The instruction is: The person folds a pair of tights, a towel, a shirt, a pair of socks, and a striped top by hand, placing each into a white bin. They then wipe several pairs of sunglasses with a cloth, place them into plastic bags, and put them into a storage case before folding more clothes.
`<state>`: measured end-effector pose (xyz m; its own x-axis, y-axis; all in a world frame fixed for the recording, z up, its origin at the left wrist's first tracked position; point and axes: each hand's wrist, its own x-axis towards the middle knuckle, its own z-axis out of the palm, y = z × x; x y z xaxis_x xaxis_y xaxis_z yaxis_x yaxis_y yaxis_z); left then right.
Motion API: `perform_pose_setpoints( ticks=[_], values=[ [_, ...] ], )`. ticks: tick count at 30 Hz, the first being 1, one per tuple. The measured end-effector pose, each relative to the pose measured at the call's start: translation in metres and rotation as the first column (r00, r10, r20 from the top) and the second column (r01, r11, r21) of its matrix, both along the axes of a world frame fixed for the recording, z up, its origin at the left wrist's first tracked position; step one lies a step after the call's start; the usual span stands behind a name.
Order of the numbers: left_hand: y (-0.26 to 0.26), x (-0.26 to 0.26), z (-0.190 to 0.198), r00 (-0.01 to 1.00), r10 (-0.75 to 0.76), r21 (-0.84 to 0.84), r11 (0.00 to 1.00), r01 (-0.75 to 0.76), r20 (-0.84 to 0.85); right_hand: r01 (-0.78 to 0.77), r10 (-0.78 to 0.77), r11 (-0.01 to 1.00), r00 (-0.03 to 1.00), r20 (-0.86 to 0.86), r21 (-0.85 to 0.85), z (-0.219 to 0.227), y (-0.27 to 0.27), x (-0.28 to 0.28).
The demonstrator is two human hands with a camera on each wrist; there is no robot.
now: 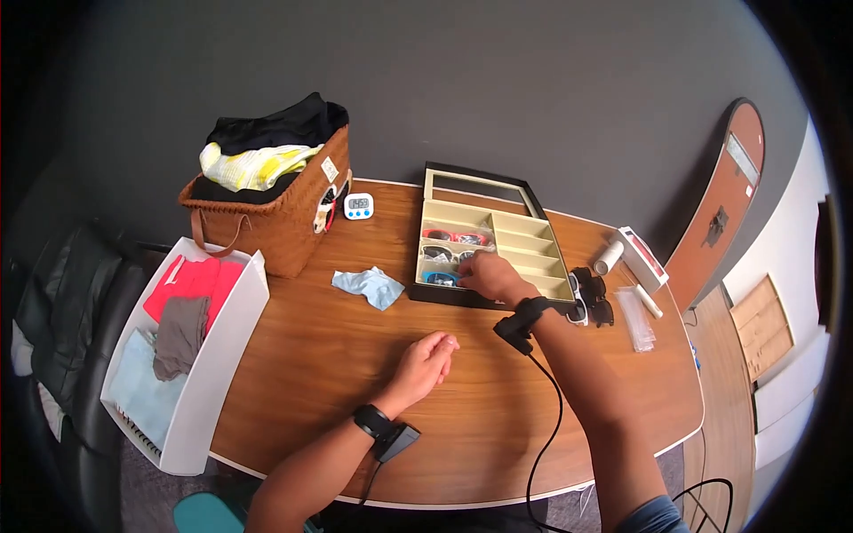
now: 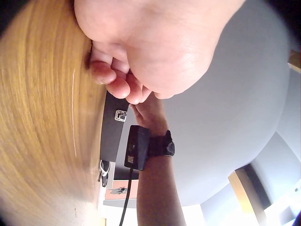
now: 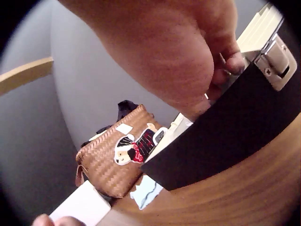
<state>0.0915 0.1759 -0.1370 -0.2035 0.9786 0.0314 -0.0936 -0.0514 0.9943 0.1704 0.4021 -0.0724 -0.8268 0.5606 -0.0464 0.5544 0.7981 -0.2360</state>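
Observation:
A black display case [image 1: 524, 242] with cream compartments stands with its lid raised. Red glasses [image 1: 469, 238], light-framed dark-lensed sunglasses [image 1: 437, 254] and blue glasses [image 1: 439, 279] lie in its left column. My right hand [image 1: 495, 276] reaches over the front edge, fingers bent down beside the light-framed and blue pairs. In the right wrist view the case's front wall [image 3: 221, 127] hides the fingertips, so I cannot tell whether they pinch a pair. Loosely curled, my left hand [image 1: 421, 369] rests on the table in front of the case, holding nothing.
A light blue cloth [image 1: 370, 287] lies left of the case. Beyond it are a timer [image 1: 358, 206], a woven basket [image 1: 267, 226] of clothes and a white bin [image 1: 209, 382]. More sunglasses [image 1: 602, 309], clear sleeves [image 1: 634, 320] and a white roll [image 1: 609, 258] lie to the right.

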Motion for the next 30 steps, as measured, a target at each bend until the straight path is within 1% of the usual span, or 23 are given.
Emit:
perform_pose_setpoints(
  ticks=[2,3,4,5,6,7,8,9,10,12,13,14,16,17,18,20,21,22,23,24,26,28,30],
  values=[
    [0.001,0.000,-0.002,1.000,-0.002,0.013,1.000,0.002,0.018,-0.159,0.208,0.959,0.956,-0.206,0.234,-0.010,0.015,0.004],
    [0.001,0.000,-0.003,1.000,0.000,0.013,1.000,-0.001,0.022,-0.162,0.210,0.959,0.956,-0.203,0.232,-0.006,0.015,0.007],
    [0.001,-0.002,-0.005,1.000,-0.008,0.016,1.000,0.008,0.028,-0.166,0.238,0.962,0.899,-0.368,0.215,0.004,0.011,0.012],
    [0.002,-0.002,-0.006,0.999,-0.022,0.019,1.000,0.022,0.030,-0.168,0.250,0.965,0.813,-0.526,0.199,0.014,0.006,0.019],
    [0.003,-0.001,-0.006,0.999,-0.030,0.020,0.999,0.030,0.028,-0.160,0.244,0.967,0.814,-0.527,0.200,0.027,-0.002,0.026],
    [0.003,0.000,-0.006,0.997,-0.001,0.045,0.999,-0.002,0.076,-0.165,0.152,0.986,0.829,-0.539,0.026,0.043,-0.013,0.035],
    [0.003,0.000,-0.006,0.992,0.027,0.068,0.997,-0.036,0.125,-0.165,0.061,0.975,0.842,-0.535,-0.150,0.058,-0.024,0.044],
    [0.003,-0.002,-0.006,0.986,0.026,0.099,0.994,-0.043,0.164,-0.193,-0.067,0.876,0.859,-0.507,-0.441,0.068,-0.037,0.053],
    [0.004,0.001,-0.003,0.987,0.020,0.096,0.995,-0.036,0.160,-0.188,-0.074,0.876,0.857,-0.511,-0.443,0.070,-0.045,0.063],
    [0.001,0.008,0.008,0.929,0.094,0.195,0.965,-0.173,0.357,-0.263,0.117,0.879,0.927,-0.356,-0.397,0.066,-0.060,0.083],
    [-0.002,0.008,0.016,0.918,0.048,0.191,0.972,-0.133,0.394,-0.264,0.150,0.881,0.942,-0.299,-0.393,0.062,-0.072,0.090],
    [-0.003,0.007,0.012,0.920,0.045,0.185,0.975,-0.126,0.390,-0.358,0.251,0.875,0.911,-0.326,-0.327,0.047,-0.076,0.098],
    [0.000,0.002,-0.001,0.953,-0.114,0.091,0.992,0.092,0.280,-0.261,0.155,0.826,0.957,-0.244,-0.500,0.036,-0.097,0.108],
    [0.002,0.002,-0.005,0.969,-0.126,0.043,0.992,0.119,0.215,-0.258,0.149,0.826,0.957,-0.248,-0.502,0.031,-0.101,0.113],
    [0.002,0.002,-0.006,0.968,-0.131,0.038,0.991,0.126,0.212,-0.250,0.108,0.833,0.949,-0.298,-0.493,0.027,-0.105,0.118],
    [0.001,0.002,-0.006,0.969,-0.062,0.015,0.998,0.060,0.237,-0.236,0.060,0.840,0.935,-0.349,-0.489,0.017,-0.109,0.129],
    [0.001,0.001,-0.006,0.970,-0.063,0.013,0.998,0.061,0.236,-0.187,-0.133,0.825,0.853,-0.504,-0.533,0.009,-0.106,0.138],
    [0.002,-0.001,-0.005,0.964,-0.022,0.033,0.999,0.014,0.266,-0.151,-0.318,0.798,0.717,-0.620,-0.583,0.002,-0.100,0.147],
    [0.002,-0.003,-0.005,0.954,0.019,0.051,0.998,-0.036,0.299,-0.126,-0.364,0.821,0.636,-0.680,-0.557,-0.008,-0.090,0.158],
    [0.002,-0.003,-0.005,0.953,0.022,0.048,0.998,-0.038,0.301,-0.126,-0.365,0.820,0.638,-0.678,-0.559,-0.015,-0.087,0.167],
    [0.004,-0.001,-0.004,0.950,0.046,0.065,0.995,-0.069,0.307,-0.169,-0.480,0.714,0.588,-0.651,-0.680,-0.029,-0.087,0.183],
    [0.005,-0.001,-0.004,0.959,0.038,0.065,0.996,-0.058,0.282,-0.178,-0.508,0.679,0.587,-0.631,-0.712,-0.031,-0.100,0.181],
    [0.004,0.000,-0.005,0.967,0.027,0.061,0.997,-0.043,0.252,-0.264,-0.529,0.590,0.588,-0.612,-0.763,-0.033,-0.106,0.178]
  ],
)
